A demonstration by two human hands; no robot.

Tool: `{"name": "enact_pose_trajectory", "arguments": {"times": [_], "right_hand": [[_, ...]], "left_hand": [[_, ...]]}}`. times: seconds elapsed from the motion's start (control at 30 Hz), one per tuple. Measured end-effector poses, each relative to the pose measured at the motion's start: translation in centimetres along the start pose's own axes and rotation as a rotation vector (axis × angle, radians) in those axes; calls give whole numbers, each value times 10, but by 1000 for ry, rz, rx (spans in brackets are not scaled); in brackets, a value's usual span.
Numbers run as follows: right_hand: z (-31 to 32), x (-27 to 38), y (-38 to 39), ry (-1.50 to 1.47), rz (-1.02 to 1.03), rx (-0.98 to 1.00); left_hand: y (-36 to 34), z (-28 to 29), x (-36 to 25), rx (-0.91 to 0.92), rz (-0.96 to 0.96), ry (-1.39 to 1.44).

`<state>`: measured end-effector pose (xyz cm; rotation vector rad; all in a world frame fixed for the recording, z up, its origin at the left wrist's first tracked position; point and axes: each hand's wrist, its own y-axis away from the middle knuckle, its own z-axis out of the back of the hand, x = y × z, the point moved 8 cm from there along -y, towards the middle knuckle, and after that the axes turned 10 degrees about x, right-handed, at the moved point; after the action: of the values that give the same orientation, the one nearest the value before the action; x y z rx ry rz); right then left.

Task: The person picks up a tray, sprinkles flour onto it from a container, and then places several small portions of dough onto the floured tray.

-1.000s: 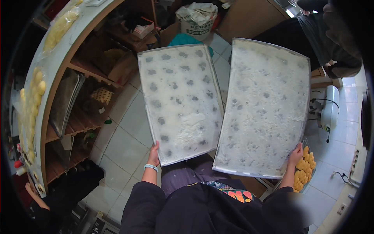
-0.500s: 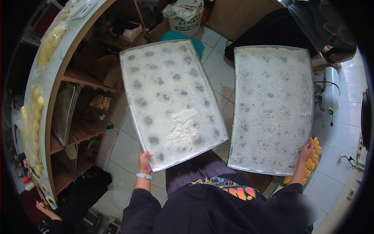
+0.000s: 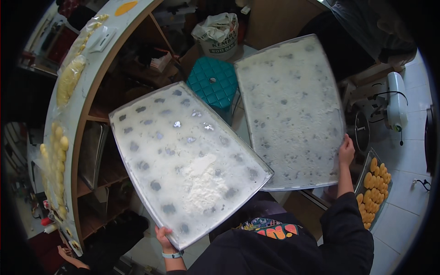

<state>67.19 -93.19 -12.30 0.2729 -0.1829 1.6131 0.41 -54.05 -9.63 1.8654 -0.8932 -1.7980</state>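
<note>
Left tray (image 3: 155, 185): white coating (image 3: 173, 167), powder heap (image 3: 204, 185)
Right tray (image 3: 283, 102): white coating
Left grip (image 3: 165, 239): gripping left tray's near corner
Right grip (image 3: 347, 151): gripping right tray's edge

Left tray (image 3: 181, 151): slanted more, corner now overlapping right tray (image 3: 293, 114).
Right tray: far end swung left.
Teal stool (image 3: 213, 87): top more exposed.

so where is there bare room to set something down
Free: the teal stool top, seen between the left tray and right tray; a narrow counter strip between the yellow-filled bags and its shelf-side edge. Crowded: along those bags, and where the trays overlap in view.
</note>
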Motion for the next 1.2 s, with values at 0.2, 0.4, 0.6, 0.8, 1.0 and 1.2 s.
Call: {"name": "enact_pose_trajectory", "arguments": {"times": [0.2,0.4,0.6,0.8,1.0,1.2], "right_hand": [[-121,63,-27,-68,1,198],[-202,126,-16,-151,93,275],[-248,160,24,-168,119,339],[-281,182,94,-351,200,543],[-274,172,201,-835,-27,1198],[-195,223,243,-1385,-415,1461]], "left_hand": [[32,-33,-18,-52,-99,49],[36,-42,-22,-144,-130,36],[6,-29,-9,-68,-116,56],[-44,11,14,54,-80,29],[-81,26,13,239,-65,88],[-99,24,12,379,-37,107]]}}
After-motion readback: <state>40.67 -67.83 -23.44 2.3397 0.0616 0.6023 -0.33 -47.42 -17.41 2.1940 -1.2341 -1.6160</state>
